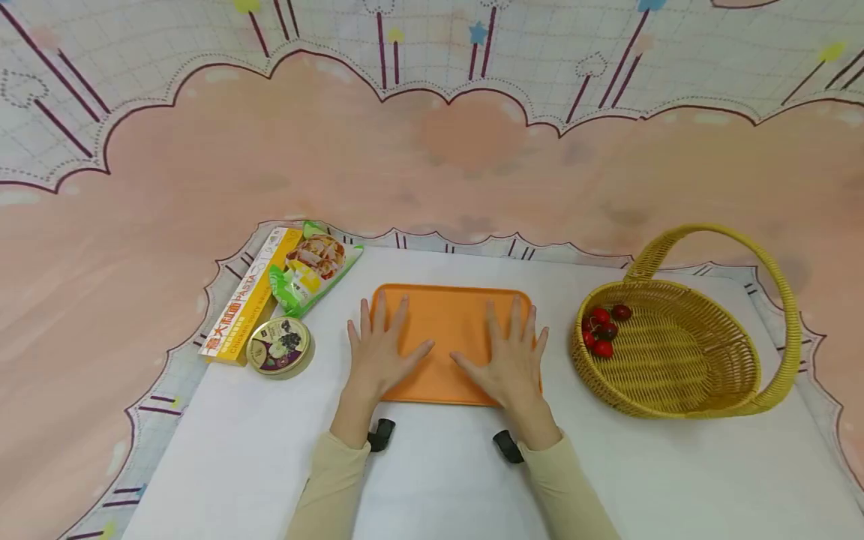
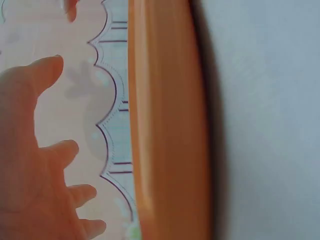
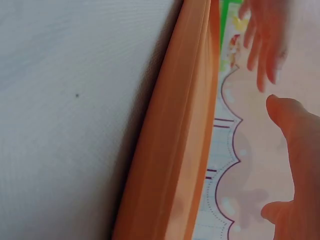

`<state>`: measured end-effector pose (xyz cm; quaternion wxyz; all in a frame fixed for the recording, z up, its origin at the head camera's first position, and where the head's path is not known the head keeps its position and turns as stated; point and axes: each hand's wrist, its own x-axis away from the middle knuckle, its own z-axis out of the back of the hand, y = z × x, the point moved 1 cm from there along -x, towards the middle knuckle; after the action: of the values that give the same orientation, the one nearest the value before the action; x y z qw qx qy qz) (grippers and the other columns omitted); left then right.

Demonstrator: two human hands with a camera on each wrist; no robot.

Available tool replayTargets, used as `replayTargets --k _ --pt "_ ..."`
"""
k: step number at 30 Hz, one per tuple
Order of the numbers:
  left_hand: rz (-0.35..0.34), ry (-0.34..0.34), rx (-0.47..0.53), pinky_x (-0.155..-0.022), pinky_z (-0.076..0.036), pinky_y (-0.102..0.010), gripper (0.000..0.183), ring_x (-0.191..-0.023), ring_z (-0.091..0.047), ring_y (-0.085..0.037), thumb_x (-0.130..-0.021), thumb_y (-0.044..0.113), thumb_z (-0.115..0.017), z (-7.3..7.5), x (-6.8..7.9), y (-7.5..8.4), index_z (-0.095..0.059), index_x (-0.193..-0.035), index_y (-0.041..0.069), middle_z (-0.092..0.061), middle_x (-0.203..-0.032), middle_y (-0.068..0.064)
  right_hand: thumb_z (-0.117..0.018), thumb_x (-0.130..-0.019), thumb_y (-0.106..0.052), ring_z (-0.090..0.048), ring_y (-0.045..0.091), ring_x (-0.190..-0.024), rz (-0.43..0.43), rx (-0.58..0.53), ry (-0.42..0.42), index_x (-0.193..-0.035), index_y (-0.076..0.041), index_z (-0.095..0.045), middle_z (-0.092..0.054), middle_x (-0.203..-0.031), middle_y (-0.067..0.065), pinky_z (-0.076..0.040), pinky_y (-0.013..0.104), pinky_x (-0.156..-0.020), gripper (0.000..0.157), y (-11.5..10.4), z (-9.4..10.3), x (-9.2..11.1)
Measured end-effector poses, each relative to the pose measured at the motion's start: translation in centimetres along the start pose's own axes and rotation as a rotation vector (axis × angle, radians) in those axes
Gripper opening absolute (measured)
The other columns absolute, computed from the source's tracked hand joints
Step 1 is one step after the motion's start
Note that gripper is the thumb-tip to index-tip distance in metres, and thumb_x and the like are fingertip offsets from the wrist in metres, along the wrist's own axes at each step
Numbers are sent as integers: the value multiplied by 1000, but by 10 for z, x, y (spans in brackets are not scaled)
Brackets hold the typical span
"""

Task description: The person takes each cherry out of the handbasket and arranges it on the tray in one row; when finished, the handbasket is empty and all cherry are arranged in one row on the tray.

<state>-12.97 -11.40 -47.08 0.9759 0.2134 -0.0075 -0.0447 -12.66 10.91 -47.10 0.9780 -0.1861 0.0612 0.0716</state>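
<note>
Both the left hand [image 1: 381,352] and the right hand [image 1: 511,356] lie flat, fingers released and spread, on the flat orange plastic tray [image 1: 448,322] on the white surface [image 1: 432,465], near a woven yellow basket [image 1: 682,375].

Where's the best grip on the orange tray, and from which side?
By the two short ends of the orange tray, one hand each. It lies flat on the white table with a raised rim, and the left hand and right hand already rest flat on it near those ends. Probably slide each hand outward and hook fingers under the rim from the side; both ends look unobstructed.
</note>
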Motion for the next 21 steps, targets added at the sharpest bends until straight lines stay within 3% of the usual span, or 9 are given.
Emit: replayTargets --k 4,8,12,16,21 --pt "15 24 59 -113 -4 -67 86 -148 4 -45 -91 66 -48 -4 0 -3 -17 -160 25 -3 -164 -16 -61 -79 -71 1 51 -145 3 -4 -17 -158 -16 -23 -2 -162 24 -2 72 -109 104 3 1 2" --pt "-9 118 159 -111 -20 -66 78 -146 -10 -46 -93 52 -56 3 -6 -8 -27 -157 18 -15 -162 -18 -60 -81 -69 0 50 -145 -6 -36 -14 -158 -15 -22 -1 -162 23 -3 71 -110 102 4 4 1" --pt "9 157 311 -104 -33 -65 72 -140 -26 -44 -93 37 -62 12 -12 -16 -33 -155 14 -27 -157 -21 -63 -83 -63 -4 50 -145 -11 -85 25 -157 -13 -25 -6 -161 24 -6 70 -110 98 6 9 -1" --pt "59 173 438 -105 -35 -59 69 -134 -37 -41 -93 26 -62 16 -13 -27 -34 -154 11 -38 -149 -22 -67 -84 -55 -10 53 -144 3 -131 59 -155 -9 -30 -11 -159 27 -10 70 -110 92 7 17 -2" --pt "99 160 528 -107 -35 -51 66 -130 -44 -39 -91 14 -60 10 -11 -39 -36 -152 6 -45 -143 -25 -69 -86 -46 -17 53 -142 -4 -154 65 -152 -5 -35 -16 -158 28 -16 67 -111 86 8 28 -3"
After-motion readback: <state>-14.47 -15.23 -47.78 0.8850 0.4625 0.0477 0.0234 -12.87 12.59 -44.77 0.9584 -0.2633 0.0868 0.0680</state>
